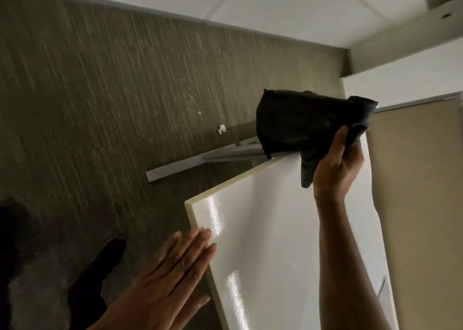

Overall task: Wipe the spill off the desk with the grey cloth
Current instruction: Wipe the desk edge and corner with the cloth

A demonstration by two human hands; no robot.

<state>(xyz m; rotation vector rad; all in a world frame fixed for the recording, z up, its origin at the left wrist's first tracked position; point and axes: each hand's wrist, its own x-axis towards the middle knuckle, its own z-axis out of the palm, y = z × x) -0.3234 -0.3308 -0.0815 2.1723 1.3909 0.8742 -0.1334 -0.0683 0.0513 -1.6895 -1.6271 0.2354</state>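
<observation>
Cloth, dark grey, sits bunched in the right hand, fingers curled shut round it w/ thumb on top; it hangs at the far end of the white desk, above the surface, one corner drooping near the edge. Whether it touches the top can't be told. Left hand lies flat & open at the desk's near left edge, fingers together, holding nothing, fingertips on the corner.

No spill is clearly visible on the glossy top, only window-like glare streaks, so where the wet patch lies can't be told.

Judgement: the person is at the start of a wiping pass, or between passes. To do it well: bring the cloth down flat vs. balled up, so more fabric meets the top; press evenly & draw in long overlapping strokes from the far end toward the body, not off the side onto the carpet. Left hand is prob. best kept braced at the edge to steady the desk. Fold to a dry face if it smears; glare will show streaks.
</observation>
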